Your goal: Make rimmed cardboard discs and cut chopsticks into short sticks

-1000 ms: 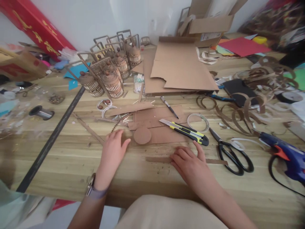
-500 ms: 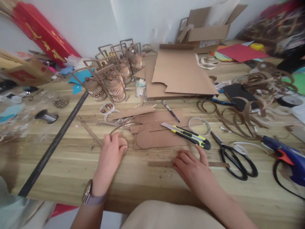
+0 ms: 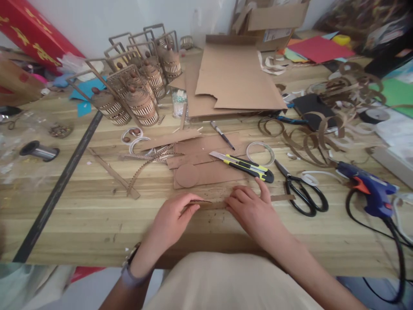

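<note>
My left hand (image 3: 176, 217) is closed in a pinch on a cardboard disc (image 3: 200, 201), seen nearly edge-on and mostly covered by the fingers. Its edge meets a narrow brown cardboard strip (image 3: 283, 198) lying across the table in front of me. My right hand (image 3: 253, 209) rests over the strip, fingertips pressed on it, index finger raised toward the cutter. Just beyond the hands, another cardboard disc (image 3: 187, 175) lies on flat cardboard pieces (image 3: 219, 173). A yellow and black utility knife (image 3: 247, 167) lies with its blade out.
Black-handled scissors (image 3: 303, 193) and a blue glue gun (image 3: 368, 185) lie at the right. A tape roll (image 3: 260, 153) and a pen (image 3: 222, 135) are farther in. Several lidded wicker-like baskets (image 3: 142, 107) stand back left, beside large cardboard sheets (image 3: 238, 82). Curled strips (image 3: 309, 146) pile at right.
My left hand has moved right and nearer to me with the disc, bringing it to the strip. My right hand stays on the strip. The whole view has shifted slightly.
</note>
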Available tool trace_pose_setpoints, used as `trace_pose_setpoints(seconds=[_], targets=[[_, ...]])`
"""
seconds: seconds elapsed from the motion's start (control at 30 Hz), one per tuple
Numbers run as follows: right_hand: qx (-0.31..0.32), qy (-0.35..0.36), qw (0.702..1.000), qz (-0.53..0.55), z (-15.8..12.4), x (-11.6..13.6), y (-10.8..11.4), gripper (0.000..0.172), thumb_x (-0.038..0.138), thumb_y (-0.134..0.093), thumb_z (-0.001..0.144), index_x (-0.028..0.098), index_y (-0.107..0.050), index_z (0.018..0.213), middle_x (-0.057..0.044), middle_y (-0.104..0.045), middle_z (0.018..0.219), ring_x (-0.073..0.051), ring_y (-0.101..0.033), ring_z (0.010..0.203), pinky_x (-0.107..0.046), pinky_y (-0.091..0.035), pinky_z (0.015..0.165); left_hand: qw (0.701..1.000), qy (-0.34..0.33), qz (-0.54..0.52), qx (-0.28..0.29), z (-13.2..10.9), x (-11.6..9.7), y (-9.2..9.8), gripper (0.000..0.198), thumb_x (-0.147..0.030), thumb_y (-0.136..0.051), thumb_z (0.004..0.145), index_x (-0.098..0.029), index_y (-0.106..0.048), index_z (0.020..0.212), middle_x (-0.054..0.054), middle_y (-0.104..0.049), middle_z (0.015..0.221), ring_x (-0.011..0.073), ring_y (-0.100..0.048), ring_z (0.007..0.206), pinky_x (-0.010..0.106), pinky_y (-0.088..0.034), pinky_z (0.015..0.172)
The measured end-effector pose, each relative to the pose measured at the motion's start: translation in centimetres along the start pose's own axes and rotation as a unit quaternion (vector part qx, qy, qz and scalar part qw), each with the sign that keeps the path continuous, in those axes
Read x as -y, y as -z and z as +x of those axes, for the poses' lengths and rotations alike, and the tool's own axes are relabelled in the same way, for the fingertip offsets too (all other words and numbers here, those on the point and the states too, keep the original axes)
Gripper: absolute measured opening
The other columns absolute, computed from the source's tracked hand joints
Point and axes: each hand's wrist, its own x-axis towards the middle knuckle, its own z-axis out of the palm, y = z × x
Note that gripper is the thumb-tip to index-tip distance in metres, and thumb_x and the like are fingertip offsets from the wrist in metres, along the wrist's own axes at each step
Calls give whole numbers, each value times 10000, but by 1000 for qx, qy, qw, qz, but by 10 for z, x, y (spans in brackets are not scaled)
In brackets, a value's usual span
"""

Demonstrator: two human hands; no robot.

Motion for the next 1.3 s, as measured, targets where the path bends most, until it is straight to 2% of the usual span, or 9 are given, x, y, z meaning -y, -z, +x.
trace_pose_setpoints(seconds=[0.13, 0.83, 1.1, 1.3], targets=[[1, 4, 1000, -5, 0, 0, 1, 210, 94, -531, 907, 215, -649, 782, -3, -650, 804, -185, -587, 924, -507, -66, 1146, 1000, -16, 15, -1, 1, 4, -7, 190, -229, -505, 921, -249, -668, 1017, 6, -748, 999, 186, -688, 933, 307, -516, 849], [-10, -1, 1000, 2, 0, 0, -1, 231, 113, -507, 927, 214, -650, 777, -10, -656, 814, -179, -593, 905, -512, -97, 1143, 996, -50, 76, 0, 3, 2, -14, 200, -185, -479, 937, -232, -659, 1012, 17, -748, 980, 185, -692, 898, 293, -527, 816], [-19, 3, 1000, -2, 0, 0, 0, 259, 112, -489, 932, 219, -656, 765, -11, -659, 796, -177, -593, 893, -496, -86, 1143, 992, -83, 98, -5, 1, 1, -17, 208, -153, -467, 943, -220, -646, 1025, 24, -738, 957, 183, -687, 873, 281, -521, 775], [-16, -1, 1000, 14, 0, 0, 1, 283, 86, -464, 932, 220, -662, 781, -6, -653, 790, -173, -604, 902, -487, -84, 1144, 991, -76, 108, 5, -1, -1, -19, 234, -141, -451, 951, -226, -643, 1053, 33, -737, 983, 194, -686, 902, 306, -525, 798]])
